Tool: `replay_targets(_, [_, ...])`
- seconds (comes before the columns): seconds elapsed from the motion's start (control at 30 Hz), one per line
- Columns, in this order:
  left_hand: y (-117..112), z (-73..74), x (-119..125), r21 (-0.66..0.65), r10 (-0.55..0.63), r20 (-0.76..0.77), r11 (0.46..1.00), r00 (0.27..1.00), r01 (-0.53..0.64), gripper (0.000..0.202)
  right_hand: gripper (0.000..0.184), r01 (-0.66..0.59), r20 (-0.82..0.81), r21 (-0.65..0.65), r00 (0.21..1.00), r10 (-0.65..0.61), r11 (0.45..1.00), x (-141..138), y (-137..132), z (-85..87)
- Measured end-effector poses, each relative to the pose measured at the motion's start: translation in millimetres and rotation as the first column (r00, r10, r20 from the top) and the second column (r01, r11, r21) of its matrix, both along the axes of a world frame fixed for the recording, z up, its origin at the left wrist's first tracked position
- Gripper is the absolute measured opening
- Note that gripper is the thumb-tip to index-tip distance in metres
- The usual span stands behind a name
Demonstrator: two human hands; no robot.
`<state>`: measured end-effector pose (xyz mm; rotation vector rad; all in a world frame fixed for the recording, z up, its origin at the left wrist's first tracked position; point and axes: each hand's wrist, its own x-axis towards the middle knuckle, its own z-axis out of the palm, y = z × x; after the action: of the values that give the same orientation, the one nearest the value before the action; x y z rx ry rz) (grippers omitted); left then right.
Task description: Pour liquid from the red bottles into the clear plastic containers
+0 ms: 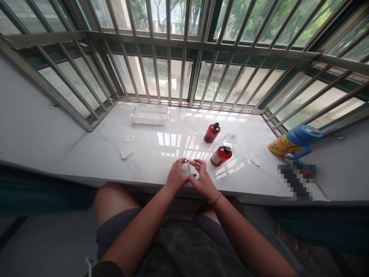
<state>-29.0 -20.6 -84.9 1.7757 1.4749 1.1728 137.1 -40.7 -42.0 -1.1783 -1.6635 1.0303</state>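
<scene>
My left hand point(175, 176) and my right hand point(202, 178) meet over the near part of a white windowsill point(155, 154). Between them I hold a small clear, whitish object point(186, 169); the fingers of both hands curl around it. Just right of my right hand stands a red bottle with a black cap point(221, 156). A second red bottle point(212, 132) stands farther back, with a small clear container point(230, 139) beside it.
A white slotted basket point(149, 115) sits at the back left. Crumpled white wipes lie at the left point(126, 154) and right point(255, 159). A yellow and blue bottle point(294, 142) lies at the right end. Metal window bars point(184, 46) enclose the sill.
</scene>
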Motion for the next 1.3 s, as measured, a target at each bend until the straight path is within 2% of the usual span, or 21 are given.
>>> replay_targets(0.2, [0,-1.3,0,-0.002,0.004,-0.037,1.000,0.999,-0.004,0.075,0.069,0.031,0.064,-0.055,0.998,-0.028,0.998,-15,9,6.1])
replay_targets(0.4, [-1,-3.2,0,0.003,0.001,-0.024,1.000,1.000,-0.001,0.071,0.049,0.153,0.159,0.080,0.974,-0.164,0.985,-20,16,5.3])
replay_targets(0.5, [-2,-3.3,-1,-0.005,0.003,-0.016,1.000,1.000,-0.003,0.071,0.047,0.191,0.162,0.112,0.965,-0.207,0.975,-21,17,1.3])
replay_targets(0.67, [-2,-2.6,0,-0.017,-0.012,-0.009,1.000,1.000,0.012,0.073,0.053,0.205,0.165,0.131,0.960,-0.225,0.970,-23,18,-3.1])
replay_targets(0.77, [-1,-1.7,-1,-0.011,-0.028,-0.012,1.000,1.000,0.028,0.074,0.058,0.143,0.213,0.170,0.961,-0.178,0.975,-18,17,2.6])
replay_targets(0.83, [1,0.1,-5,-0.004,-0.062,-0.017,0.998,0.998,0.062,0.076,0.065,0.053,0.296,0.240,0.947,-0.125,0.969,-9,16,12.5])
replay_targets(0.9, [2,2.7,-10,0.000,-0.117,-0.031,0.993,0.993,0.117,0.081,0.065,0.003,0.392,0.335,0.909,-0.142,0.942,7,16,25.8])
replay_targets(1.0, [4,6.0,-17,0.004,-0.201,-0.083,0.979,0.976,0.202,0.091,0.054,0.109,0.473,0.478,0.804,-0.360,0.871,38,22,43.6])
replay_targets(1.1, [10,5.9,-16,-0.005,-0.235,-0.121,0.972,0.964,0.236,0.092,0.054,0.222,0.528,0.556,0.650,-0.547,0.801,71,39,48.1])
replay_targets(1.17, [16,4.4,-8,-0.010,-0.225,-0.126,0.974,0.966,0.225,0.090,0.060,0.224,0.584,0.536,0.598,-0.549,0.814,90,52,42.8])
replay_targets(1.3, [34,0.6,21,0.019,-0.210,-0.135,0.977,0.968,0.215,0.086,0.058,0.226,0.642,0.418,0.612,-0.462,0.880,118,68,23.7])
